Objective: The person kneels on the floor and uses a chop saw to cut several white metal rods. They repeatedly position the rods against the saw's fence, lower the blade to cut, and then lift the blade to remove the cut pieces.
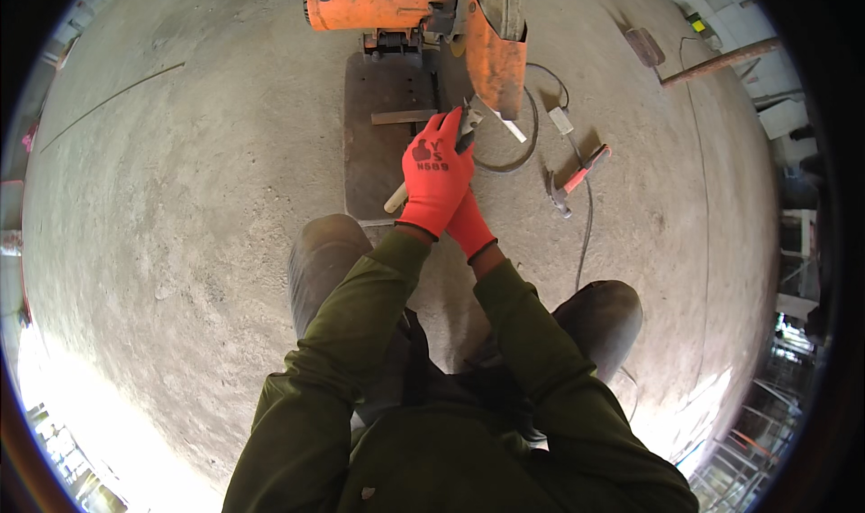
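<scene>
Both my hands wear red gloves and meet over the base plate of an orange chop saw. My left hand lies uppermost, its fingers closed around something grey by the thumb that I cannot make out. Beneath it my right hand is largely covered, and its fingers are hidden. A flat metal bar lies across the plate just beyond my left fingers. Out from under the left glove pokes a pale, wood-coloured handle or stick; what holds it is hidden. The saw's orange blade guard stands just ahead of my hands.
On the concrete floor to the right lie a claw hammer with a red handle, a black cord, a white box-like connector and a short pale strip. A thin rod lies far left; a long-handled tool is far right.
</scene>
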`<state>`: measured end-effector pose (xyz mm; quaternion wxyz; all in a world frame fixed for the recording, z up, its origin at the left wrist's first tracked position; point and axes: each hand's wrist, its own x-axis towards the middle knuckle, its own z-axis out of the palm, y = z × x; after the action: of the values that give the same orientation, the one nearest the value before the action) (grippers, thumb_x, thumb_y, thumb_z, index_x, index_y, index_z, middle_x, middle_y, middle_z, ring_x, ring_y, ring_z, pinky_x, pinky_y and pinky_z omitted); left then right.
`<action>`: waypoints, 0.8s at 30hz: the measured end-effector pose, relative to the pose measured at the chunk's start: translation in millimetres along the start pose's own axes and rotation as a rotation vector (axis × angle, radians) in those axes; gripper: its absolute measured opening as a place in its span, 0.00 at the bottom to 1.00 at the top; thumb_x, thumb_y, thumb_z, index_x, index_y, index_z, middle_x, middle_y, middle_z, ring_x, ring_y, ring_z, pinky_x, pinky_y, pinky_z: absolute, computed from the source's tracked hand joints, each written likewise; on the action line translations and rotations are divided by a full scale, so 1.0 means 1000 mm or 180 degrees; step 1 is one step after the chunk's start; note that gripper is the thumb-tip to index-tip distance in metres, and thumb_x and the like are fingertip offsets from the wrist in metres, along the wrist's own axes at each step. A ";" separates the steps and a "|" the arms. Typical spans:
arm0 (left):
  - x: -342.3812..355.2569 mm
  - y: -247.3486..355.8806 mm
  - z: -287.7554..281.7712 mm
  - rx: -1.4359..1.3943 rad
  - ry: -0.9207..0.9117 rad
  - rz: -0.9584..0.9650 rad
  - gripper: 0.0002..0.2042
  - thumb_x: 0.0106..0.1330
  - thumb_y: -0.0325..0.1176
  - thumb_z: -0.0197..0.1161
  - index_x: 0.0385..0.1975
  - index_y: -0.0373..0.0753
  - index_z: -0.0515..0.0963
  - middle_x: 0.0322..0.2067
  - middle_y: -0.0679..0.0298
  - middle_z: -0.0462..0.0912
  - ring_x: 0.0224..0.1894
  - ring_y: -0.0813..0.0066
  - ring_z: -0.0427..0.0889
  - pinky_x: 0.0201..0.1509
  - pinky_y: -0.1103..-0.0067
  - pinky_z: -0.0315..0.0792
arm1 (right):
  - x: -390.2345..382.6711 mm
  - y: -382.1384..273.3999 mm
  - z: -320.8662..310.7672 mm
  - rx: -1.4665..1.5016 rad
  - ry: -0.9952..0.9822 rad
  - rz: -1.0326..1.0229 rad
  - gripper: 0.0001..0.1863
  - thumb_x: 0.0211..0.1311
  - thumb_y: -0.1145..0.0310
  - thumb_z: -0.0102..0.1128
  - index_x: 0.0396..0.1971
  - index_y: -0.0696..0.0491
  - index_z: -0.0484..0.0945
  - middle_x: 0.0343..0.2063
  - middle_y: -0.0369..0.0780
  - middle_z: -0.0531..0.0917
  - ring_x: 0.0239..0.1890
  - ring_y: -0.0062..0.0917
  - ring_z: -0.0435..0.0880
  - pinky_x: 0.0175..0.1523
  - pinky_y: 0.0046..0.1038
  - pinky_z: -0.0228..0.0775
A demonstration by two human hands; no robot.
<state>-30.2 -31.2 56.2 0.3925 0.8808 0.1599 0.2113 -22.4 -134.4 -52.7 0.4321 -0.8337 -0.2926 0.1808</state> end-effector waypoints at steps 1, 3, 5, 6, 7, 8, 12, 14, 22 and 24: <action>0.000 0.000 0.001 0.0008 -0.0011 0.0016 0.28 0.58 0.35 0.71 0.61 0.44 0.76 0.56 0.57 0.81 0.55 0.54 0.81 0.57 0.65 0.76 | 0.000 0.001 0.001 -0.0094 0.0081 -0.0093 0.26 0.68 0.62 0.65 0.62 0.55 0.73 0.61 0.45 0.78 0.63 0.34 0.77 0.63 0.36 0.71; 0.001 0.000 0.002 0.0033 -0.0028 0.0045 0.28 0.59 0.35 0.71 0.62 0.44 0.76 0.57 0.57 0.81 0.56 0.54 0.81 0.58 0.65 0.76 | 0.001 0.003 0.005 -0.0274 0.0238 -0.0288 0.26 0.67 0.62 0.66 0.61 0.55 0.73 0.60 0.44 0.79 0.61 0.33 0.78 0.62 0.36 0.72; 0.003 -0.003 0.002 0.0053 -0.0002 0.0057 0.28 0.58 0.34 0.71 0.62 0.45 0.76 0.57 0.58 0.80 0.56 0.55 0.81 0.59 0.65 0.75 | 0.005 0.005 0.009 -0.0220 0.0124 -0.0325 0.25 0.68 0.62 0.66 0.61 0.55 0.73 0.59 0.44 0.79 0.61 0.31 0.78 0.61 0.36 0.73; 0.003 -0.005 0.002 0.0066 0.0009 0.0057 0.28 0.58 0.34 0.71 0.62 0.45 0.76 0.57 0.58 0.80 0.56 0.55 0.81 0.59 0.65 0.75 | 0.007 0.007 0.011 -0.0190 0.0061 -0.0342 0.25 0.68 0.62 0.66 0.61 0.55 0.73 0.59 0.43 0.79 0.60 0.31 0.79 0.61 0.36 0.73; 0.003 -0.007 0.003 0.0074 0.0008 0.0088 0.28 0.58 0.34 0.71 0.62 0.45 0.76 0.57 0.58 0.81 0.56 0.55 0.81 0.59 0.65 0.75 | 0.008 0.010 0.013 -0.0044 -0.0004 -0.0290 0.25 0.69 0.62 0.65 0.61 0.55 0.72 0.58 0.43 0.79 0.60 0.30 0.78 0.61 0.35 0.73; 0.004 -0.010 0.003 0.0084 0.0008 0.0117 0.28 0.58 0.34 0.71 0.61 0.45 0.77 0.57 0.59 0.81 0.56 0.55 0.81 0.59 0.66 0.75 | 0.010 0.012 0.015 0.0103 -0.0071 -0.0238 0.24 0.70 0.63 0.64 0.62 0.55 0.72 0.58 0.42 0.79 0.60 0.29 0.78 0.61 0.35 0.73; 0.007 -0.010 0.004 0.0061 -0.0077 0.0151 0.27 0.58 0.33 0.71 0.61 0.45 0.77 0.56 0.62 0.81 0.56 0.56 0.81 0.58 0.67 0.76 | 0.017 0.028 0.023 0.0924 -0.0212 0.0078 0.22 0.75 0.65 0.56 0.64 0.54 0.69 0.57 0.40 0.79 0.60 0.27 0.77 0.62 0.33 0.73; 0.008 -0.009 0.007 -0.0008 -0.0058 0.0196 0.27 0.58 0.33 0.71 0.60 0.45 0.77 0.55 0.62 0.81 0.55 0.57 0.81 0.58 0.67 0.76 | 0.020 0.040 0.030 0.1055 -0.0128 0.0001 0.22 0.77 0.65 0.52 0.66 0.53 0.67 0.60 0.39 0.76 0.62 0.27 0.76 0.64 0.32 0.72; 0.006 -0.015 0.005 0.0077 0.0046 0.0264 0.26 0.57 0.32 0.70 0.59 0.45 0.79 0.55 0.62 0.82 0.53 0.57 0.82 0.57 0.67 0.77 | 0.022 0.029 0.038 0.0982 0.0058 -0.0223 0.25 0.80 0.63 0.46 0.72 0.52 0.59 0.68 0.38 0.68 0.69 0.26 0.67 0.71 0.32 0.64; 0.005 -0.014 0.005 0.0055 0.0040 0.0281 0.26 0.57 0.32 0.70 0.59 0.45 0.79 0.55 0.62 0.82 0.53 0.57 0.82 0.57 0.67 0.76 | 0.023 0.035 0.038 0.1086 -0.0021 -0.0190 0.26 0.80 0.63 0.46 0.73 0.51 0.58 0.68 0.39 0.68 0.70 0.27 0.67 0.72 0.32 0.63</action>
<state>-24.6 -23.2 43.7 0.3741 0.8889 0.1252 0.2326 -14.0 -111.8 -103.7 0.5716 -0.7385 -0.2837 0.2177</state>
